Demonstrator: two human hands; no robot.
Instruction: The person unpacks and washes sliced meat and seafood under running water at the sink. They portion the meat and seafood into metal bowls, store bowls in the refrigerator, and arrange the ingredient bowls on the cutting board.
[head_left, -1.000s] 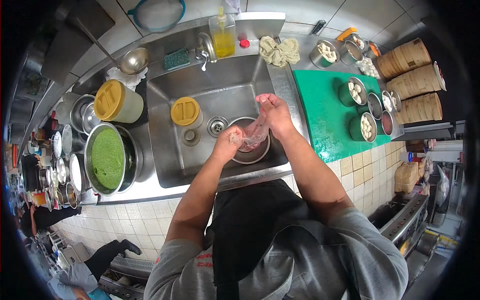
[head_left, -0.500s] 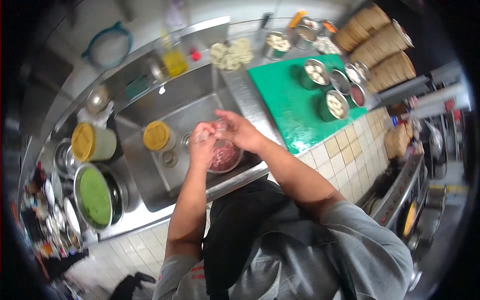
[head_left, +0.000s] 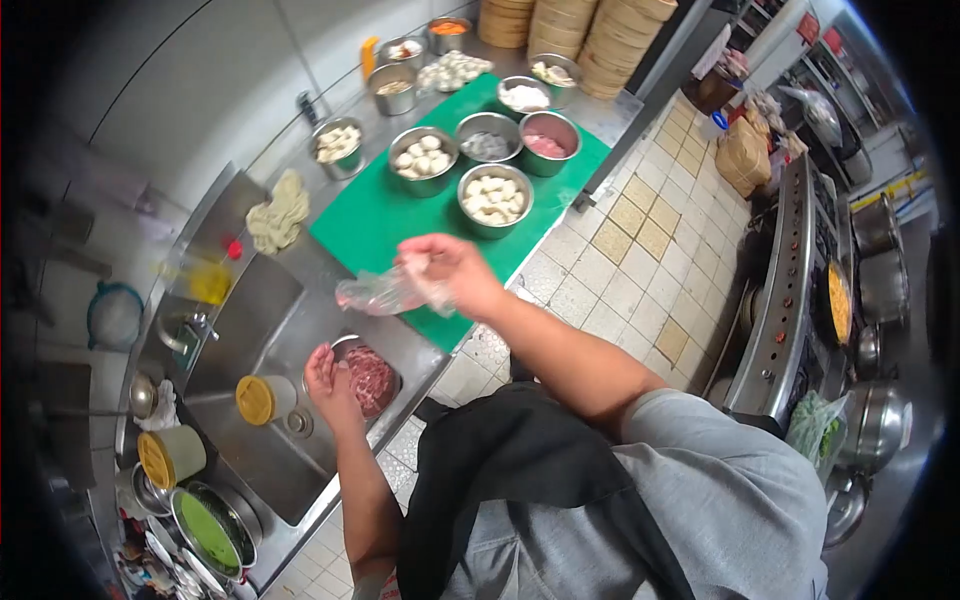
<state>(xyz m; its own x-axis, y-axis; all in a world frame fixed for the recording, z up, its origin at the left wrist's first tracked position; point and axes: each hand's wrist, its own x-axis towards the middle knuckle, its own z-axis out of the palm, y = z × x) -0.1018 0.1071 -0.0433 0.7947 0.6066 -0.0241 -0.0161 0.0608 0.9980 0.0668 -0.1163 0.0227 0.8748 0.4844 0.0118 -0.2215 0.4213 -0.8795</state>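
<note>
A clear plastic bag (head_left: 385, 292) hangs from my right hand (head_left: 455, 275), whose fingers are closed on it over the near corner of the green board (head_left: 345, 225). My left hand (head_left: 332, 385) is at the left edge of a metal bowl of raw meat (head_left: 372, 382) in the sink; its fingers are raised and apart, with nothing seen in them. Behind my right hand, metal pots of white pieces (head_left: 495, 200) and a pot of pink filling (head_left: 549, 143) stand on the board.
A yellow-lidded container (head_left: 262, 399) stands in the sink (head_left: 230, 425). Left of it are another yellow-lidded tub (head_left: 172, 455) and a bowl of green liquid (head_left: 208, 528). Bamboo steamers (head_left: 625, 45) are stacked at the back. A stove (head_left: 775, 290) runs along the right.
The view has swung right. My hands, together half a second before, have separated; my right hand has carried the bag from above the meat bowl to over the board.
</note>
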